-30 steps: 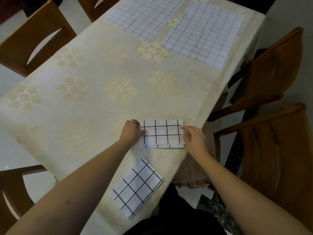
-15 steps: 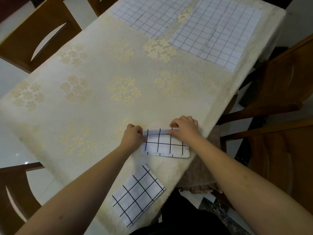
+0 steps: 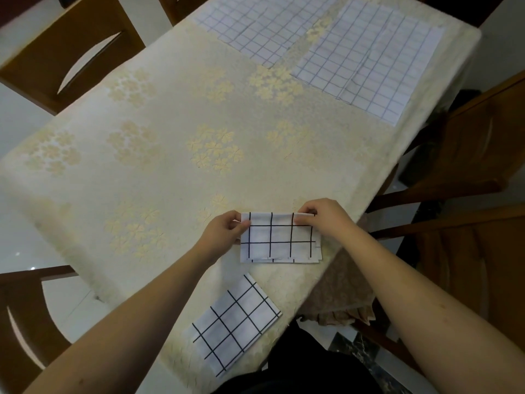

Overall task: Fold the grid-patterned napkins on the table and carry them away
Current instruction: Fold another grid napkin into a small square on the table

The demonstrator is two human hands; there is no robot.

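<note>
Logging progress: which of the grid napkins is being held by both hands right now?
The folded napkin near the table's right edge, its far edge pinched by the left hand and right hand. The other folded napkin and two spread ones lie untouched.

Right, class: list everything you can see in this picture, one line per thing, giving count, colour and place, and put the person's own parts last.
Folded napkin in hand: one, white with black grid, near edge of table, pinched at its far edge.
Folded napkin: one, white with black grid, table's near corner, lying askew.
Unfolded napkins: two, white with fine grid, far end of table, one left, one right.
Tablecloth: one, cream with gold flowers, covering table.
Chairs: several, brown wood, around table, e.g. far left.
Hands: two, left and right, both gripping the napkin.
</note>
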